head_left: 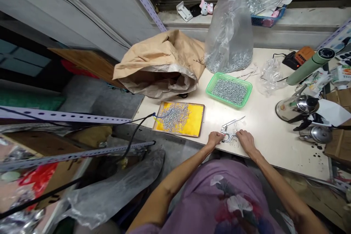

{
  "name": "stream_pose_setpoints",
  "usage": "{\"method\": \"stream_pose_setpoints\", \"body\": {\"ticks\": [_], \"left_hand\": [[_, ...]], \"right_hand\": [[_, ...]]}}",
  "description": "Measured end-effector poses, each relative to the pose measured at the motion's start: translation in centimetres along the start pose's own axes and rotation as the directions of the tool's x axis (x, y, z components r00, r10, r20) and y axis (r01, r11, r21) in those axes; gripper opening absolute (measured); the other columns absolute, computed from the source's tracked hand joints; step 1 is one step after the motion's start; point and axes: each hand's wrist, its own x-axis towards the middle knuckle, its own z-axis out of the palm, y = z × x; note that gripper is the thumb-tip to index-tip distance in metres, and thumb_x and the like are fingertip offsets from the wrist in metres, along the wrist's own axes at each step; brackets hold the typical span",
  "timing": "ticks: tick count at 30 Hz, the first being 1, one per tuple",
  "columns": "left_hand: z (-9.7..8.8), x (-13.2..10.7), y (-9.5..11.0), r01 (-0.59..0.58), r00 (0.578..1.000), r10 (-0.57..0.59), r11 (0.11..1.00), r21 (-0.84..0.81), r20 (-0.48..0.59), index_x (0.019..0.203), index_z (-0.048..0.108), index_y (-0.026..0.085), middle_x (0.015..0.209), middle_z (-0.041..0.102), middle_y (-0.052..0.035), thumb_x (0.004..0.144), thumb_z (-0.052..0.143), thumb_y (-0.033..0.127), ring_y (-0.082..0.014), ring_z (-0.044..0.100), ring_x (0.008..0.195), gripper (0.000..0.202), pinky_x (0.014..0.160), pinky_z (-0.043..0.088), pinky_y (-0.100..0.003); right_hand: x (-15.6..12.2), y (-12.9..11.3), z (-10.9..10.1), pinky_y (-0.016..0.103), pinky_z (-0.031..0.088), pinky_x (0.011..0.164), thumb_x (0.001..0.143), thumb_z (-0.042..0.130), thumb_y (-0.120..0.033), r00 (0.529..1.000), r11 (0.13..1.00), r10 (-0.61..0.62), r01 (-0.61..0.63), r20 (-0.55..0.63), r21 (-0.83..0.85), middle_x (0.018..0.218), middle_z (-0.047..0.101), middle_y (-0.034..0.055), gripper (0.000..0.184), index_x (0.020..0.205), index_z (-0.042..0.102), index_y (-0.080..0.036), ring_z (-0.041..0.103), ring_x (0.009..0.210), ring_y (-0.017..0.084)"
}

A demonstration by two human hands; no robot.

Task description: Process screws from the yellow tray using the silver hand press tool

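Near the front edge of the table, a silvery metal hand tool point(228, 137) lies between my two hands. It has a ring-like frame, a small coil and a long thin arm pointing up and to the right. My left hand point(215, 139) is closed in a pinch at the left side of its frame. On the other side, my right hand point(246, 140) has its fingers pressed together at the end of a thin part of the tool. Left of my hands, a yellow board point(194, 120) with a raised rim bears a heap of small metal pins point(175, 117).
A green basket point(210, 89) holds more small metal pieces. Behind it stand a clear plastic bag point(229, 33) of pieces and a brown paper sack point(164, 53). A green flask point(304, 66) and metal kettle point(293, 108) stand right. A cable point(142, 119) reaches over the yellow board.
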Motion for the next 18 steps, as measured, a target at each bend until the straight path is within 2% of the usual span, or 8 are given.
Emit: {"method": "stream_pose_setpoints", "body": {"ticks": [8, 18], "left_hand": [[0.41, 0.32, -0.24, -0.022, 1.000, 0.023, 0.995, 0.100, -0.008, 0.073, 0.070, 0.008, 0.061, 0.064, -0.0006, 0.074, 0.067, 0.015, -0.0056, 0.053, 0.050, 0.007, 0.046, 0.042, -0.013], [0.61, 0.15, 0.07, 0.014, 1.000, -0.012, 0.979, 0.204, -0.011, 0.069, 0.068, 0.008, 0.055, 0.059, 0.0014, 0.073, 0.066, 0.014, -0.0059, 0.051, 0.050, 0.007, 0.046, 0.043, -0.013]], "right_hand": [[-0.06, -0.21, 0.41, 0.028, 0.031, 0.072, 0.091, 0.038, -0.010, 1.000, 1.000, 0.020, -0.020, -0.022, 0.021, 0.097, 0.060, 0.0065, 0.027, 0.102, 0.059, -0.022, 0.051, 0.090, 0.017], [-0.11, -0.47, 0.66, 0.029, 0.033, 0.072, 0.091, 0.035, -0.009, 0.999, 0.998, 0.042, -0.040, -0.033, 0.057, 0.097, 0.061, 0.0080, 0.029, 0.101, 0.060, -0.020, 0.052, 0.090, 0.018]]}}
